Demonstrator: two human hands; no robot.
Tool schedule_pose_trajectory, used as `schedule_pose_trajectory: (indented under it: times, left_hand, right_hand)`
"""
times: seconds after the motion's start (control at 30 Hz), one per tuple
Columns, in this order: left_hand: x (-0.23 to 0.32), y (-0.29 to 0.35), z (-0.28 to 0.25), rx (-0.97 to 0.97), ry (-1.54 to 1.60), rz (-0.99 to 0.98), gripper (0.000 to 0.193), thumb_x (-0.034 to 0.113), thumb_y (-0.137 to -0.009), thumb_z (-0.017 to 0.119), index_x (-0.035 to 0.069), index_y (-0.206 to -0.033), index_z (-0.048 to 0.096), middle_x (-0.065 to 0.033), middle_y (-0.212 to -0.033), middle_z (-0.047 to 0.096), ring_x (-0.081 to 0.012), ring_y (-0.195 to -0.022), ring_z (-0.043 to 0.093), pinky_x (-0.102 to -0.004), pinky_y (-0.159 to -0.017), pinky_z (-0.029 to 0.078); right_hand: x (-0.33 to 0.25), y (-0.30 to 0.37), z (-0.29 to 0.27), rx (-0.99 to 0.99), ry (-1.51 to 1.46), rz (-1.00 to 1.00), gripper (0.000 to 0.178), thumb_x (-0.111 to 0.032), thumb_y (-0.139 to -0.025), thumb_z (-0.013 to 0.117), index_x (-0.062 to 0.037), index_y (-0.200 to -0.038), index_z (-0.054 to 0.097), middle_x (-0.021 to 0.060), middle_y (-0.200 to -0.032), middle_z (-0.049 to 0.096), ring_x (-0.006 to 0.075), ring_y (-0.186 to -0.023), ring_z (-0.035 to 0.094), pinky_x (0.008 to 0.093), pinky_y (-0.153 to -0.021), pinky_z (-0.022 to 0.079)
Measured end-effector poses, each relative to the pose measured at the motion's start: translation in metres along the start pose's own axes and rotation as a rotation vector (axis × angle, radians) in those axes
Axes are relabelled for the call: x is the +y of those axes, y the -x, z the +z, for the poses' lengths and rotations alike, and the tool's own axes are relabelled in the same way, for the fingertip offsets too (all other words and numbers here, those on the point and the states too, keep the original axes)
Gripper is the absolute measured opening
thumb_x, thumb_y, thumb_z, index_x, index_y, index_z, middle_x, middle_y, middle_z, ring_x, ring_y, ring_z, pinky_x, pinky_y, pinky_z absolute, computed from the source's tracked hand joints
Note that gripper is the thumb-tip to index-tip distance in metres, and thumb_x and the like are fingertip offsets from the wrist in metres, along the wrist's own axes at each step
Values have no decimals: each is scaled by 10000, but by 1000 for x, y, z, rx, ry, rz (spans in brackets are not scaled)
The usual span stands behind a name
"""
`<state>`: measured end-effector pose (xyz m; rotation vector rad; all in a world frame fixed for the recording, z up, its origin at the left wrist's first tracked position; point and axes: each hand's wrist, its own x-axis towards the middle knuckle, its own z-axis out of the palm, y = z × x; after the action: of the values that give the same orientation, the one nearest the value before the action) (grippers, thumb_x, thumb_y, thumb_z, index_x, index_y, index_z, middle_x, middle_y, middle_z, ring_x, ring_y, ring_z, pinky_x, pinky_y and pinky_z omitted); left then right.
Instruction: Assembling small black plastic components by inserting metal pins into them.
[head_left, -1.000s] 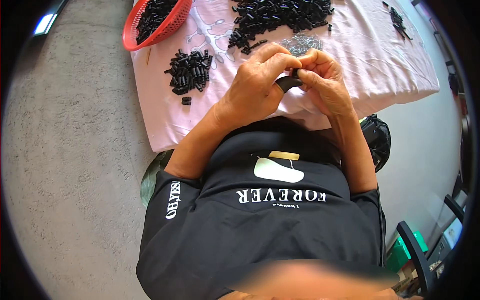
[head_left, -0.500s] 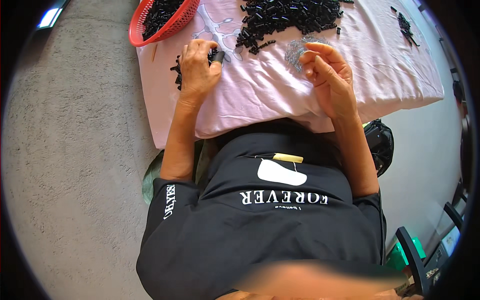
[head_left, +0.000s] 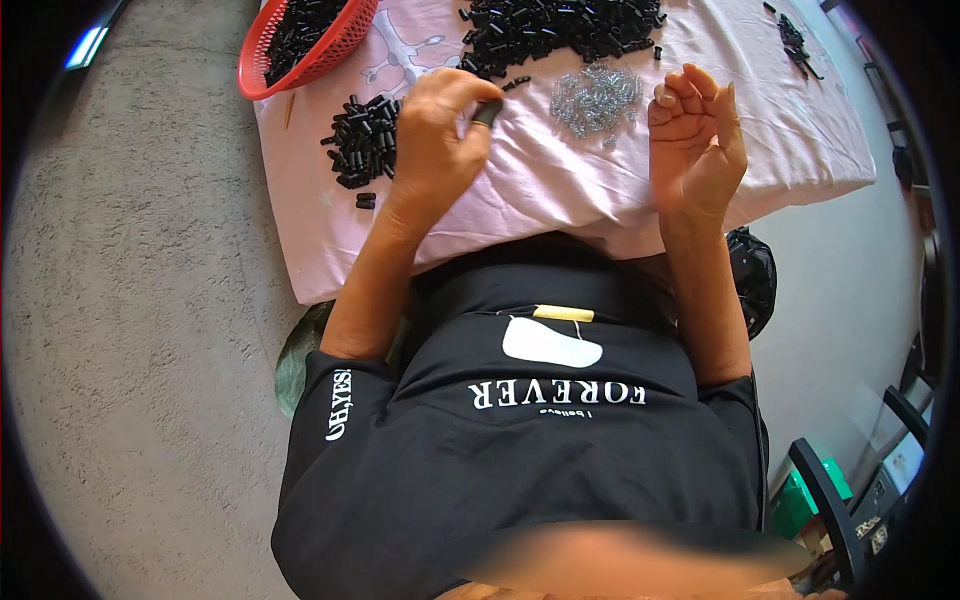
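Note:
My left hand (head_left: 440, 140) is over the pink cloth, its index finger and thumb brought together. A black cover sits on the thumb; anything between the fingertips is too small or hidden to make out. Beside it lies a small heap of short black cylindrical parts (head_left: 360, 140), with a couple set apart nearer me. My right hand (head_left: 697, 140) is held palm up with fingers loosely curled and thumb apart, and I see nothing in it. Between the hands lies a pile of small silvery springs, or spring-like coils (head_left: 596, 103).
A large heap of black cylindrical parts (head_left: 560, 28) lies farther back. The red basket (head_left: 345, 45) at the far left holds more, beside a thin wooden stick (head_left: 289, 110). Several dark pieces (head_left: 795, 47) lie far right on the pink cloth (head_left: 790, 150). A black bag (head_left: 752, 280) is below the table's right side.
My left hand has lifted off the small black heap and moved right, uncovering it. My right hand has moved right, away from the springs, and its fingers have turned upward.

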<state>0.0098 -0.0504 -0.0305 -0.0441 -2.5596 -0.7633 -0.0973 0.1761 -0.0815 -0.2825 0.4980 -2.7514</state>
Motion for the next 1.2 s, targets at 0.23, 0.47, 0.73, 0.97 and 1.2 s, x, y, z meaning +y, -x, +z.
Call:
schedule_pose_trajectory:
  times: [0.23,0.47,0.73,0.97,1.2]
  left_hand:
    - [42,-7,49,-111,53,312,292,-64,-648,637,65,-903,696,-100,-904,638,-316,-915,621,-406,-812,512]
    - [41,-10,62,-122,-18,299,233,-3,-646,671,71,-867,665,-81,-855,614,-306,-857,603,-425,-788,481]
    - [42,-8,63,-137,-93,256,213,24,-663,678,66,-871,671,-72,-866,621,-292,-880,607,-412,-813,460]
    - [25,-7,46,-27,-126,154,159,44,-754,692,95,-904,686,-63,-883,635,-278,-888,620,-399,-820,450]
    - [15,0,36,-86,-51,48,164,25,-767,689,79,-922,690,-69,-898,637,-260,-877,626,-385,-790,471]
  right_hand:
    - [7,-2,1,210,191,-174,386,-327,-1063,478,34,-1125,598,150,-1007,680,187,-878,641,311,-853,515]
    - [9,-6,6,217,209,-216,332,-292,-1057,505,21,-1125,596,150,-1006,681,188,-878,645,306,-838,519]
    - [20,-10,9,193,227,-233,257,-230,-1056,512,5,-1107,601,136,-1005,693,172,-855,656,284,-806,526]
    - [28,-3,7,208,276,-243,209,-180,-1053,515,4,-1090,606,130,-992,698,165,-845,661,277,-781,534]
    - [31,-2,8,206,325,-277,164,-137,-1040,538,0,-1089,611,119,-967,701,153,-817,662,266,-762,531]
